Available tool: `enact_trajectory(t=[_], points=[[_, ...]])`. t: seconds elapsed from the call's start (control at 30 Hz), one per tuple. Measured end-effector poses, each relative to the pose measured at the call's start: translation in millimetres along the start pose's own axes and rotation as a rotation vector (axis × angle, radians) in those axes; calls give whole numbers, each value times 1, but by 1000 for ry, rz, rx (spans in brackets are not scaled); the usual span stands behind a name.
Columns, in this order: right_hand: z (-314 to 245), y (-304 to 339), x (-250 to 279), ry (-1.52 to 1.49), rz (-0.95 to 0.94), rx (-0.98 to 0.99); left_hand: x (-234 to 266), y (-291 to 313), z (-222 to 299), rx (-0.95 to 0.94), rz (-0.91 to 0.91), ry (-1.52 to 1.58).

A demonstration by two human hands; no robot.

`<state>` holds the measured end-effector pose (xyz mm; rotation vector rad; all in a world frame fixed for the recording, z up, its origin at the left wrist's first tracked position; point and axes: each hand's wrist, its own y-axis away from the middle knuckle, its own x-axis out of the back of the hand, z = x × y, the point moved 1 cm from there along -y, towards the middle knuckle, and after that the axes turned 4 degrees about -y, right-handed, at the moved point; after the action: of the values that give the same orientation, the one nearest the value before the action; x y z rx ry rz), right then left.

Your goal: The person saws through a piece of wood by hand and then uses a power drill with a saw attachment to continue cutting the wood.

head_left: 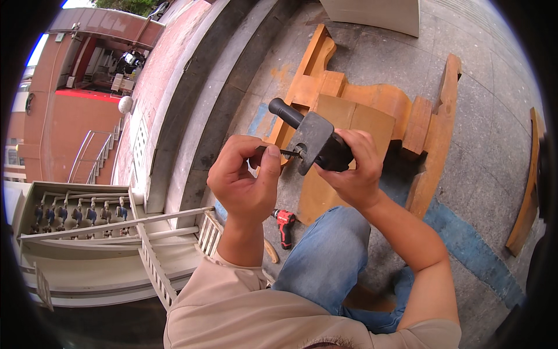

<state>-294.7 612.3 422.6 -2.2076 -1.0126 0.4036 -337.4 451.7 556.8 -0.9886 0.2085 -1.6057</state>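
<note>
In front of my chest, my right hand (360, 171) grips a black power saw that looks like a jigsaw (317, 139), its flat grey plate turned toward the left. A dark cylindrical part of it sticks out to the upper left. My left hand (244, 177) pinches a thin black toothed saw blade (289, 153) between thumb and fingers. The blade's far end meets the saw at the plate's opening; whether it is seated inside cannot be made out. Below the tool lies a tan board (319, 192) over curved wooden furniture parts (378, 102).
A red and black cordless drill (285, 227) lies by my knee, near a small curved wood piece (271, 251). Stone steps (215, 87) rise on the left. A metal box with valves and pipes (81, 212) stands lower left. Another wooden piece (526, 192) lies far right.
</note>
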Motion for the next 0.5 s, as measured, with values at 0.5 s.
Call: enact_trajectory(t=[0.5], points=[[-3, -16, 10, 32, -101, 99, -5, 1, 6, 143, 126, 56]])
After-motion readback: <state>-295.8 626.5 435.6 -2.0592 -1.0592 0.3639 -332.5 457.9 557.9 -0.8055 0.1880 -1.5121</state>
